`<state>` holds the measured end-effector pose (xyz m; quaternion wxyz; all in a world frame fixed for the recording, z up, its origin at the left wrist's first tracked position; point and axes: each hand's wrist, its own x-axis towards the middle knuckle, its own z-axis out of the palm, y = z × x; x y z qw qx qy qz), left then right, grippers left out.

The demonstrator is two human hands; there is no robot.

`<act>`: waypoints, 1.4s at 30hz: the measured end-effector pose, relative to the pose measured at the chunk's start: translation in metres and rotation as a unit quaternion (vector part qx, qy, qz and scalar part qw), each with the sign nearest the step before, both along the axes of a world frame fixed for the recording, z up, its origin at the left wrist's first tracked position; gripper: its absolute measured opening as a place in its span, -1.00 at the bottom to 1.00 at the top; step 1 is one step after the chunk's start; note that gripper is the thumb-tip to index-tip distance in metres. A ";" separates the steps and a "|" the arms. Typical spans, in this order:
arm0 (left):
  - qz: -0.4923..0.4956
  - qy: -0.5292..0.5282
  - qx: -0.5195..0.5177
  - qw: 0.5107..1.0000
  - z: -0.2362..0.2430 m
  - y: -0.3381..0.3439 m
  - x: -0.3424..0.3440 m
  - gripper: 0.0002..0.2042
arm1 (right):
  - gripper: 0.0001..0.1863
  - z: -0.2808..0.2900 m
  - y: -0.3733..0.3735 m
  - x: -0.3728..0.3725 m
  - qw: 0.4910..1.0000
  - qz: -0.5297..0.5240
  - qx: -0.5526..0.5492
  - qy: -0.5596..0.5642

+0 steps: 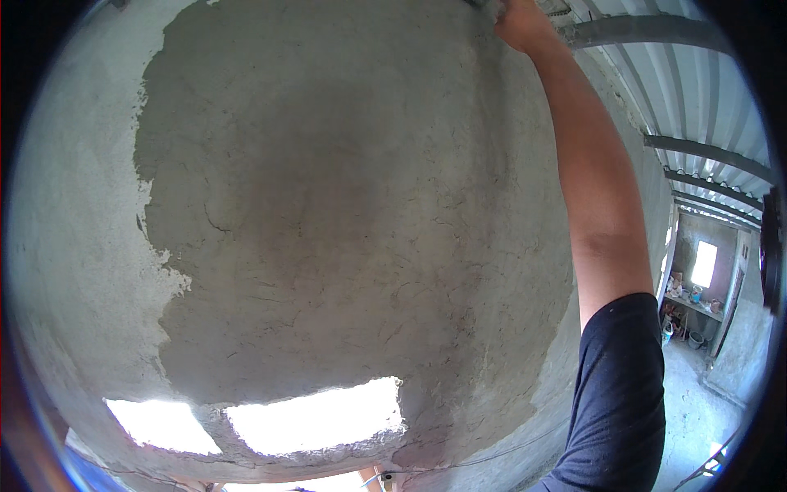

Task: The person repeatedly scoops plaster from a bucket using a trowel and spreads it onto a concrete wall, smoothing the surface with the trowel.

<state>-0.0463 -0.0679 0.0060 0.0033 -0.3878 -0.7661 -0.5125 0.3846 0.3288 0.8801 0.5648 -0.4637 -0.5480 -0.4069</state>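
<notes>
My right arm, in a dark short sleeve, stretches up along the right of the view. At the upper edge my right hand (522,25) is closed round a grey trowel-like tool (489,7), mostly cut off by the frame. The tool is against or close to the top of the wall; contact cannot be made out. Before me, a broad patch of darker, damp-looking plaster (344,189) covers the wall, with fine cracks and faint vertical streaks. Its ragged left border meets a paler, drier surface (82,213). My left hand is out of view.
Two bright openings (320,418) pierce the lower wall. A thin cable (492,464) runs below them. On the right, curved dark beams (656,30) carry a corrugated metal roof (697,82). Farther back, a shelf (693,307) holds several containers, with buckets (696,339) beneath.
</notes>
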 end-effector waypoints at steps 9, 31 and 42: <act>0.024 -0.196 0.027 0.980 0.094 0.005 0.044 -0.75 | -0.47 -0.086 -0.003 0.073 0.986 0.048 0.066 -0.144; 0.089 -0.158 -0.075 0.981 0.117 -0.007 0.053 -0.75 | -0.70 -0.018 -0.045 0.002 0.998 0.017 -0.024 -0.050; 0.136 -0.120 -0.074 0.981 0.073 -0.001 0.044 -0.70 | -0.50 -0.074 0.026 0.038 0.938 0.035 0.188 -0.291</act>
